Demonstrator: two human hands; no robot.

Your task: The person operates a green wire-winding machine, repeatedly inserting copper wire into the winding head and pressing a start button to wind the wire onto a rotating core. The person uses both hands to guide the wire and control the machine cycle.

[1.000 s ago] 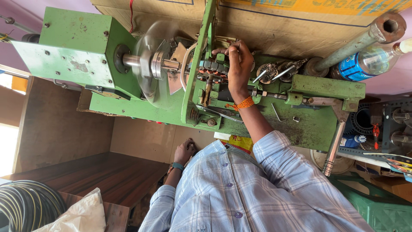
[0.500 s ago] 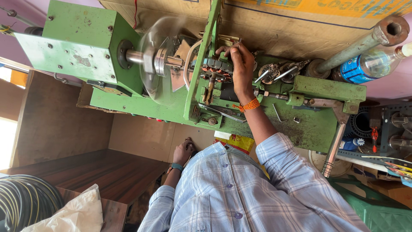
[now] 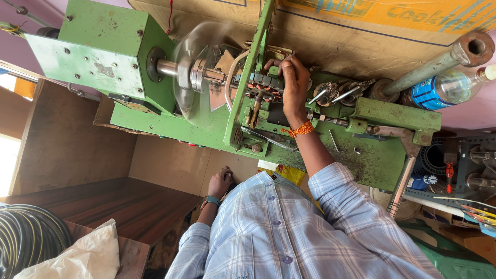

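Both hands — left hand (image 3: pixel 220 182), right hand (image 3: pixel 294 82) — fingers mostly hidden.

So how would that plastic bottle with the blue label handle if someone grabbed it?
The bottle is probably light and easily dented, since it looks like thin clear plastic; how full it is cannot be told. Being round, it may roll once moved from beside the pipe. Its smooth wall could be slippery.
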